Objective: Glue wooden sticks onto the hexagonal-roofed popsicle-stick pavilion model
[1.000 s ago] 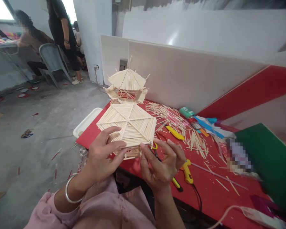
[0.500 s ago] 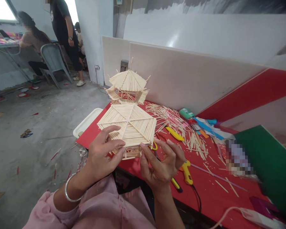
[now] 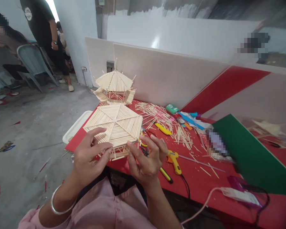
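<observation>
A pavilion model of pale wooden sticks (image 3: 124, 122) stands at the table's front edge, its six-sided roof split by ribs into triangular sections. My left hand (image 3: 91, 156) is closed on the roof's front left part, fingers on top and thumb by the front edge. At the front right edge, my right hand (image 3: 145, 157) pinches the roof rim between thumb and fingertips. Under the roof, part of a stick railing (image 3: 119, 153) shows between my hands. Behind it stands a second, tiered stick pavilion (image 3: 114, 82) with a pointed roof.
Loose sticks (image 3: 154, 111) lie on the red table (image 3: 190, 181). To the right are a yellow glue gun (image 3: 174, 161), a yellow cutter (image 3: 166, 175), a green bottle (image 3: 172, 109) and a green board (image 3: 250, 156). Other people (image 3: 43, 31) are at the back left, near a grey chair (image 3: 33, 60).
My view has turned to the right, so the scene sits further left and more of the green board shows. Both hands keep nearly the same hold on the roof.
</observation>
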{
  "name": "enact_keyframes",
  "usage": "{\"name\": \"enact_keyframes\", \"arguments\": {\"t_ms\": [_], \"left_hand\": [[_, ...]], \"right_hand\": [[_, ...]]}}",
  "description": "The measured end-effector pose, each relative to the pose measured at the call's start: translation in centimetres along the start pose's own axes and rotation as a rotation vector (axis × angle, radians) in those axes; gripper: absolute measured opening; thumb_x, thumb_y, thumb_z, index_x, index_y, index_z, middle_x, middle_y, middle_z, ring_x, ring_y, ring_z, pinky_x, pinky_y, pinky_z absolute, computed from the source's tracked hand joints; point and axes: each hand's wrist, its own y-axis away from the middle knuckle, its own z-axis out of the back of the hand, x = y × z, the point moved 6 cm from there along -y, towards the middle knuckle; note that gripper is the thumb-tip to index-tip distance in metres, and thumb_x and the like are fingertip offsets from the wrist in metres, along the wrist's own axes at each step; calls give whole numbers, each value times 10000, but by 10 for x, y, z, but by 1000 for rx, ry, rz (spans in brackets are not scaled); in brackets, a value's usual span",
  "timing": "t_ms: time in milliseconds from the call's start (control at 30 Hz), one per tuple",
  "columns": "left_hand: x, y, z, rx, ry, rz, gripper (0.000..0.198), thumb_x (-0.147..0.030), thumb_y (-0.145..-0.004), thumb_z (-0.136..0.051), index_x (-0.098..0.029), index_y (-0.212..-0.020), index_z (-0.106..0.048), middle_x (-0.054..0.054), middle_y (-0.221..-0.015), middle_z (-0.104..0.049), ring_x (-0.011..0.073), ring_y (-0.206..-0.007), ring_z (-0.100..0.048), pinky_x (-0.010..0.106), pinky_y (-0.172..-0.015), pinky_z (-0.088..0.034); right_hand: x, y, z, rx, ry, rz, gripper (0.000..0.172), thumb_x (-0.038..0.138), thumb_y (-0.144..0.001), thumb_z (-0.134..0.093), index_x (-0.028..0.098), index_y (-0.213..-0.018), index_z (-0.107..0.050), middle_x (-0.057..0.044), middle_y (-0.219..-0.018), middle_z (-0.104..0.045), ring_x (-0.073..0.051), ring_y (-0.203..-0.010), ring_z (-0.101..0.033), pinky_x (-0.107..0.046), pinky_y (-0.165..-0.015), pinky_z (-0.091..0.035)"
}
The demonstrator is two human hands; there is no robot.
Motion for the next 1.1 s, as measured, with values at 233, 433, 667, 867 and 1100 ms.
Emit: {"name": "enact_keyframes", "arguments": {"t_ms": [233,433,667,867,1100], "left_hand": [[3,1,-1,32,-27,-17,187,-73,-808,-655,-212,-915,-719,60,-1135,-650,158,-892,-612,316,-757,-499],[2,1,0,23,-41,-37,158,-96,-819,-649,-215,-903,-713,56,-1052,-668,165,-889,-639,325,-766,-522],[0,0,0,20,-46,-17,142,-112,-820,-644,-214,-887,-719,58,-1026,-662,154,-842,-632,311,-722,-524],[0,0,-2,23,-8,-21,174,-84,-804,-653,-217,-900,-711,55,-999,-648,155,-870,-624,309,-742,-526],[2,1,-3,24,-19,4,179,-85,-798,-656,-217,-906,-711,58,-1004,-648,166,-890,-632,326,-771,-534]], "right_hand": [[-4,-2,-1,6,-95,-18,332,171,-780,-666,301,-1084,-700,-78,-1310,-533,-350,-1314,-424,-586,-1034,-418],[-6,2,-8,58,-212,8,451,117,-791,-628,273,-1214,-640,-107,-1485,-424,-317,-1313,-494,-550,-1018,-477],[-6,3,-9,66,-194,27,430,111,-789,-642,244,-1198,-648,-136,-1467,-462,-313,-1292,-524,-519,-983,-512],[-8,1,-8,58,-193,41,413,116,-789,-644,259,-1175,-661,-123,-1433,-494,-302,-1259,-550,-517,-993,-502],[-9,0,-8,45,-200,52,407,116,-782,-649,249,-1167,-668,-124,-1416,-513,-302,-1242,-559,-509,-994,-492]]}}
